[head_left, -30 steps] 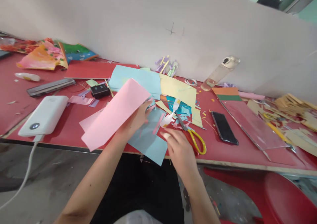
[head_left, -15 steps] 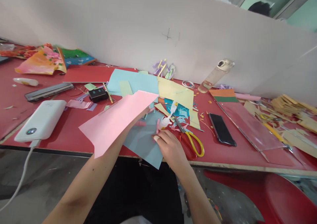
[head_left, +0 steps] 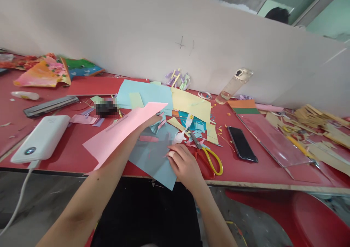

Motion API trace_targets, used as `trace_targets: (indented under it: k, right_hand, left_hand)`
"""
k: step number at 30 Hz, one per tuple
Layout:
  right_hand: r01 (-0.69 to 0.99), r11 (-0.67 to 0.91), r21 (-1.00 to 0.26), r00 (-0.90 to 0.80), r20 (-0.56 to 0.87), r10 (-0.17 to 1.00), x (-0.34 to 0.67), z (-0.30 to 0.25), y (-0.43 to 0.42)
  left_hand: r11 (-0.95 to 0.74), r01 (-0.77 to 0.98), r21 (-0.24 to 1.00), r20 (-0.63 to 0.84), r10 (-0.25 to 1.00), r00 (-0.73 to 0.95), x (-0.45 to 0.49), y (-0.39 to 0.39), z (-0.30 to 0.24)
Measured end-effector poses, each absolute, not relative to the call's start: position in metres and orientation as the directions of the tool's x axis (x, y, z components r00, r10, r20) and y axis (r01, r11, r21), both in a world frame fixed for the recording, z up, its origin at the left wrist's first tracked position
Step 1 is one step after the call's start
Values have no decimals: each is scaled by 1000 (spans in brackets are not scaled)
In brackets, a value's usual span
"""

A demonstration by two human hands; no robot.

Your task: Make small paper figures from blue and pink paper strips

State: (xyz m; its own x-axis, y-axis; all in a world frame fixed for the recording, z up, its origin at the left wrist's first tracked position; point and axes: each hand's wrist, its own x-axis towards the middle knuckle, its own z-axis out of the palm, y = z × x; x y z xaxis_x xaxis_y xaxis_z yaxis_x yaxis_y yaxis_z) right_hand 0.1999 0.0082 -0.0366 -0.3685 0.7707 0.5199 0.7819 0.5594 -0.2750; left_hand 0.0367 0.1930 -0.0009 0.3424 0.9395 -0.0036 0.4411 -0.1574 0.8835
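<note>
At red table, hands, pale wall

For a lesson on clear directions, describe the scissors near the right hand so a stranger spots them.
On the red table, find the right hand near the front edge. Between it and the black phone lie the scissors. Unlike the paper scraps beside them, they have a bright yellow loop.

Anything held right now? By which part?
Cannot tell: the left hand, partly behind the pink sheet, is at the paper strips, grip unclear; the right hand is over the grey-blue sheet, hold unclear.
</note>
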Motion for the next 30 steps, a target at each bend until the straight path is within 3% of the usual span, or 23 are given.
trace_targets:
  k: [9,13,16,20,25,27,30]
  right_hand:
    - [721,613,-324,-326,623,712,203,-36,5]
    - [702,622,-346,-284,666,690,203,-34,4]
    - [681,624,-384,-233,694,681,204,-33,3]
    - [662,601,-448,-99,742,663,208,-33,-1]
    - [609,538,-583,146,749,647,206,-25,-11]
    - [543,491,-681,215,678,703,198,-14,-20]
    - [312,367,-877,267,451,852,184,8,-37]
  left_hand:
    - [-214,169,962,137,916,377,13,149,68]
    - [-183,-177,967,233,916,325,4,102,84]
    - [-162,-272,949,234,937,259,-8,72,90]
    - [-112,-210,971,157,965,210,-25,45,80]
    - [-114,188,976,57,957,286,-31,21,48]
    - [-110,255,961,29,953,303,-28,12,39]
    - [-138,308,941,27,941,337,-21,-1,34]
